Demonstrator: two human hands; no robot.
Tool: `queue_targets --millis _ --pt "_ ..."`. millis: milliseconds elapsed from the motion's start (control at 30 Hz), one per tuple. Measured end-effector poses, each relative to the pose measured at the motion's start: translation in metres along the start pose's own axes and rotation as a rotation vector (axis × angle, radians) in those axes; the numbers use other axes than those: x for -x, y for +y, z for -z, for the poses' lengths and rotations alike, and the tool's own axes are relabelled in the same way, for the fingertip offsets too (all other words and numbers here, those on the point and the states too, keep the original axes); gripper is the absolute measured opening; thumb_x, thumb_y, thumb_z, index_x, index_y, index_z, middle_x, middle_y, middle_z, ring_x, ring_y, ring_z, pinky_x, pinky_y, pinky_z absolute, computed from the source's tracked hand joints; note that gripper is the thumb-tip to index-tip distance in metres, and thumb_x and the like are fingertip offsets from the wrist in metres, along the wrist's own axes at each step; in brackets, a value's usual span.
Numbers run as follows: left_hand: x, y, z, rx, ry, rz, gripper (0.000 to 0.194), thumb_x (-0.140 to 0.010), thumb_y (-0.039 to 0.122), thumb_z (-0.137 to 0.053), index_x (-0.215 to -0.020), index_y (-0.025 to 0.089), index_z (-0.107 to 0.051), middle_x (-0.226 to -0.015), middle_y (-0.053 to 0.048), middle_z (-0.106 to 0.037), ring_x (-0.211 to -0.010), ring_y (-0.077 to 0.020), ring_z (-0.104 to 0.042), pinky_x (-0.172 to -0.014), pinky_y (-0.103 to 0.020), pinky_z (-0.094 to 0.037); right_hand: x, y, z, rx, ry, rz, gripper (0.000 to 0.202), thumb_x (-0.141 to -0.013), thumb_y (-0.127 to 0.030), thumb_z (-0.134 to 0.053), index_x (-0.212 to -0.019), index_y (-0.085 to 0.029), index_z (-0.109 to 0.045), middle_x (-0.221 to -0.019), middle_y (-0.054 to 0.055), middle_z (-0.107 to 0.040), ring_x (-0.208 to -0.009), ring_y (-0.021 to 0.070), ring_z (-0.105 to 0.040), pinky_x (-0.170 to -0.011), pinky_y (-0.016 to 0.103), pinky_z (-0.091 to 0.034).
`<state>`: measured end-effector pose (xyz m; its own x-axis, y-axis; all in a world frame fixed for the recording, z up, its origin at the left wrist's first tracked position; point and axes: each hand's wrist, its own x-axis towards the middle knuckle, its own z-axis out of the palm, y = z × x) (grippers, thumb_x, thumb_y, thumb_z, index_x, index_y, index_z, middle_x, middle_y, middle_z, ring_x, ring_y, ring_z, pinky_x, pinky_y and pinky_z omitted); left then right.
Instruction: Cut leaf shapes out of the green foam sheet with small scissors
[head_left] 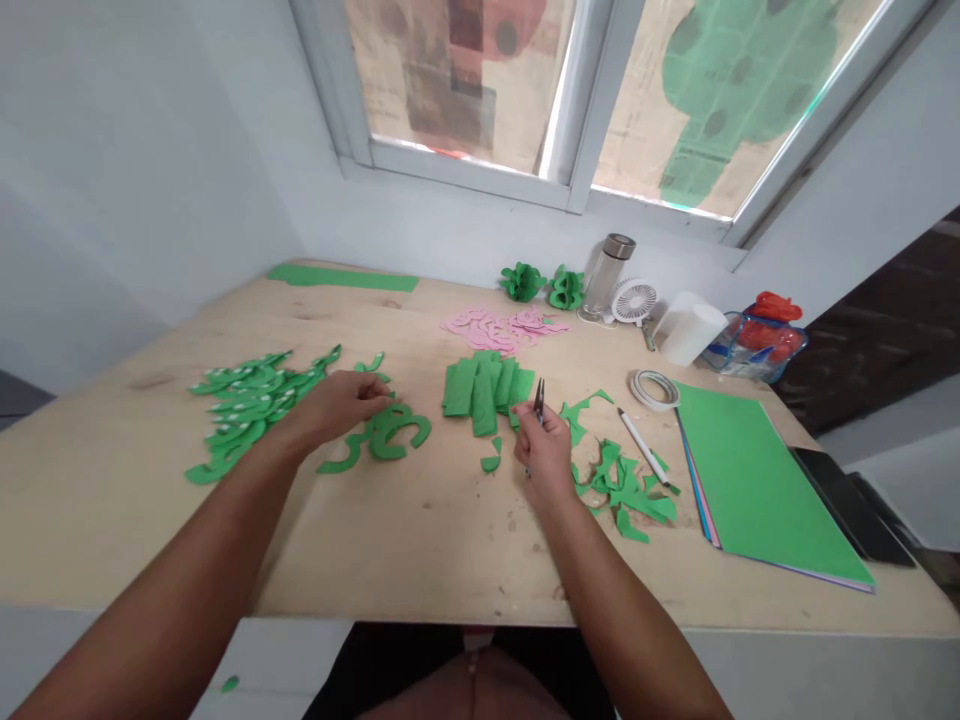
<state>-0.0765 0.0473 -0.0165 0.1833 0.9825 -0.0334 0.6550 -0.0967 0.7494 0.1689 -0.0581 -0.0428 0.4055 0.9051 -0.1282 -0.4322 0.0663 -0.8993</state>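
My left hand (352, 405) is over the curved green paper cut-outs (409, 437), its fingers pinched together at the pile's upper edge. Whether a piece is between the fingertips cannot be made out. Closed around a small pair of scissors (540, 397), my right hand (545, 450) has the dark blades pointing up and away from me. Just left of it lies a stack of green paper strips (484, 390). Small green scraps (490, 464) lie in front of the stack. Left of my left hand are rows of overlapping green pieces with white patches (255, 400).
Green offcuts (622, 480), a white pen (643, 447) and a tape roll (655, 390) lie to the right, beside coloured sheets (765, 480). Pink cut-outs (502, 328) lie farther back. A glass bottle (606, 280), a small fan (634, 300) and a basket (757, 345) stand near the wall.
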Motion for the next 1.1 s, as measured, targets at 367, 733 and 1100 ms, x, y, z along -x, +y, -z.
queue_targets --millis 367,733,1100 --pt "0.092 0.032 -0.105 -0.265 0.001 -0.594 0.041 -0.093 0.025 -0.051 -0.13 0.017 -0.065 -0.137 -0.016 -0.07 -0.131 -0.0304 -0.062 -0.111 -0.048 -0.05 -0.007 -0.012 0.004 -0.066 0.148 0.146 0.037 -0.063 -0.05 -0.08 -0.072 -0.02 -0.061 -0.042 -0.015 -0.034 -0.037 0.0047 -0.02 -0.04 0.023 -0.01" --pt "0.105 0.083 -0.194 -0.14 -0.15 -0.609 0.062 -0.088 0.02 -0.061 -0.149 0.022 -0.053 -0.158 -0.015 -0.054 -0.147 -0.0287 -0.049 -0.119 -0.049 -0.044 0.021 -0.075 0.017 -0.149 0.175 0.34 0.03 -0.068 -0.043 -0.077 -0.081 -0.021 -0.062 -0.046 -0.015 -0.036 -0.038 0.0054 -0.023 -0.04 0.022 -0.014" --pt "0.09 0.108 -0.213 -0.165 -0.137 -0.569 0.056 -0.086 0.025 -0.068 -0.142 0.024 -0.06 -0.153 -0.013 -0.059 -0.142 -0.0312 -0.053 -0.118 -0.049 -0.043 0.068 -0.087 0.055 -0.122 0.189 0.435 0.031 -0.072 -0.044 -0.08 -0.081 -0.019 -0.065 -0.048 -0.014 -0.036 -0.039 0.0054 -0.024 -0.039 0.022 -0.013"
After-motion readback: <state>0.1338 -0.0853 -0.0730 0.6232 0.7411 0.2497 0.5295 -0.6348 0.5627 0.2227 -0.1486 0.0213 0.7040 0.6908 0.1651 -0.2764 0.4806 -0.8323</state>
